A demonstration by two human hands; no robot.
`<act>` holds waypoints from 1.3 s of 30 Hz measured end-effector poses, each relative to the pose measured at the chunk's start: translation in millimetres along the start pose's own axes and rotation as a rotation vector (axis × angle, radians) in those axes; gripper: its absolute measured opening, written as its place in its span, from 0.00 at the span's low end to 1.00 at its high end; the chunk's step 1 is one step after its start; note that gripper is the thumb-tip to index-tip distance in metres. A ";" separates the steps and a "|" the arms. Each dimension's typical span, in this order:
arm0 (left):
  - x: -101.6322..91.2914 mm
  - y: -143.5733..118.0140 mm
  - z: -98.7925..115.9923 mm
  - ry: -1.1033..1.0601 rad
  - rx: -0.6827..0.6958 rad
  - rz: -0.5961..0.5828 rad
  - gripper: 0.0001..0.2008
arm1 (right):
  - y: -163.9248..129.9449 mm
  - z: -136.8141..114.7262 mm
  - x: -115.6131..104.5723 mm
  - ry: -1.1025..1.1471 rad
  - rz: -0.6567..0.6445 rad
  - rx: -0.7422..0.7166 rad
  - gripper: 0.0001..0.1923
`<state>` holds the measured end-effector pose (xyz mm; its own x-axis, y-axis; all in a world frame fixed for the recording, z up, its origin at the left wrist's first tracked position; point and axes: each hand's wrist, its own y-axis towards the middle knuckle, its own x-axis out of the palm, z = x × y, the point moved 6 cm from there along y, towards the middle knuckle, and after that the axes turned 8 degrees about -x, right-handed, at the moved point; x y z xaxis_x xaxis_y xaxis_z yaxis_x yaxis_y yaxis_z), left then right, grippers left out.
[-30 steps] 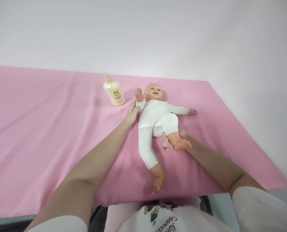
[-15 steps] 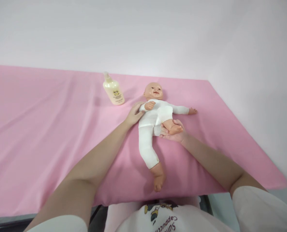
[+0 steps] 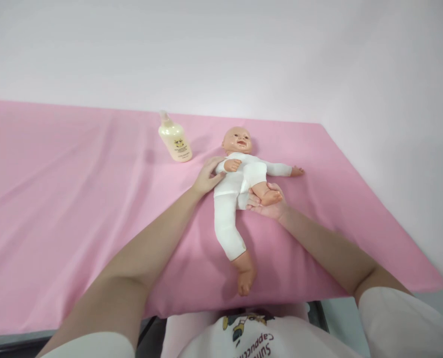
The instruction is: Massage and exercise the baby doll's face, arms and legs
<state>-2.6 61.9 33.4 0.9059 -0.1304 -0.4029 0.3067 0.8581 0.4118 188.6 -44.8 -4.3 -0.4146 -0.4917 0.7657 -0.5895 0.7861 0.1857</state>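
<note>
While the plastic baby doll in its soft white cloth suit (image 3: 232, 199) lies face-up on the pink-sheeted desk (image 3: 75, 209), the right hand (image 3: 268, 205) cups its bent bare foot and the left hand (image 3: 206, 176) curls round its sleeved arm. Probably light, floppy-bodied, hard-limbed; limbs look the best places to grip. Farther back stands a smooth cream lotion bottle (image 3: 174, 143).

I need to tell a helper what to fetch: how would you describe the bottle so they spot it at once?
On the pink sheet, look toward the far edge by the white wall. There, just left of the baby doll's head, stands the cream pump bottle with a small dark label. It is the only container on the sheet.
</note>
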 end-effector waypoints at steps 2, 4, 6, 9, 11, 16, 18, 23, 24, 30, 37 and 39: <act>-0.2 -1.3 3.4 0.028 0.013 -0.002 0.30 | 0.2 0.5 -1.2 -0.001 0.029 0.005 0.23; 0.0 -1.8 3.5 0.039 0.016 0.003 0.30 | 0.4 0.9 -0.9 -0.005 0.033 0.011 0.23; 0.0 -1.3 0.2 0.029 0.003 0.021 0.30 | 0.5 1.0 1.2 -0.008 0.006 0.014 0.24; -1.5 1.0 -10.0 -0.015 -0.058 0.081 0.30 | 0.2 1.4 6.7 -0.015 -0.083 0.014 0.24; -2.4 2.6 -17.0 -0.059 -0.106 0.114 0.32 | -0.5 1.8 9.7 -0.015 -0.139 0.016 0.25; -1.9 4.1 -21.8 -0.118 -0.142 0.129 0.35 | -3.9 4.1 14.8 0.001 -0.217 0.033 0.26; -1.6 3.9 -20.2 -0.118 -0.136 0.127 0.34 | -5.8 6.1 17.1 0.013 -0.239 0.048 0.27; -0.5 4.1 -19.7 -0.116 -0.134 0.119 0.35 | -12.6 17.7 20.4 -0.018 -0.337 0.159 0.29; -0.4 4.4 -20.8 -0.121 -0.139 0.120 0.36 | -14.0 20.3 19.1 -0.033 -0.340 0.186 0.29; -1.4 5.5 -32.0 -0.177 -0.187 0.154 0.35 | -21.2 28.1 10.3 -0.043 -0.350 0.244 0.30; -2.8 6.3 -45.1 -0.242 -0.271 0.214 0.33 | -22.9 35.6 6.9 -0.076 -0.486 0.250 0.33; -4.2 6.4 -46.9 -0.255 -0.281 0.234 0.33 | -22.4 37.2 7.0 -0.103 -0.509 0.277 0.35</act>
<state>-18.1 91.2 -0.6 0.9953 -0.0047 -0.0966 0.0255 0.9761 0.2157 173.1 -79.7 -26.0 -0.0894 -0.8265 0.5557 -0.8853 0.3216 0.3358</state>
